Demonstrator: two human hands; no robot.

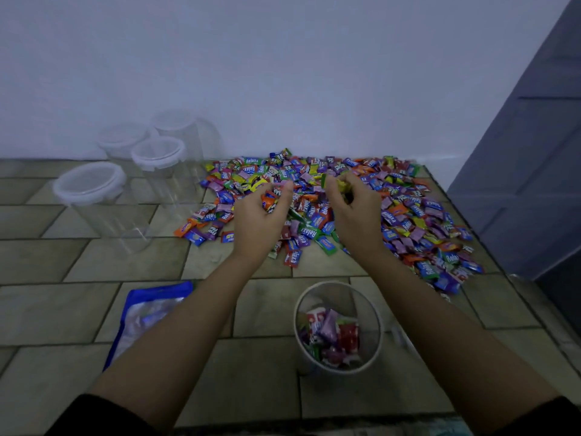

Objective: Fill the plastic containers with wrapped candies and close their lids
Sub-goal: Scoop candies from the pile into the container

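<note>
While the left hand [262,212] and right hand [352,209] clutch candies [271,201] from the pile [408,209], the open container [298,309] nearby is part-filled. Four lidded containers [89,184] left of the pile look empty.

Dim bluish light, soft blur, wide-angle edge distortion.

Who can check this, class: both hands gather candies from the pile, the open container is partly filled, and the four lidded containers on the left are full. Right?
Not quite. The head view shows the four lidded containers on the left are empty. The rest holds: left hand and right hand gather candies from the pile, and the open container is partly filled.
</note>
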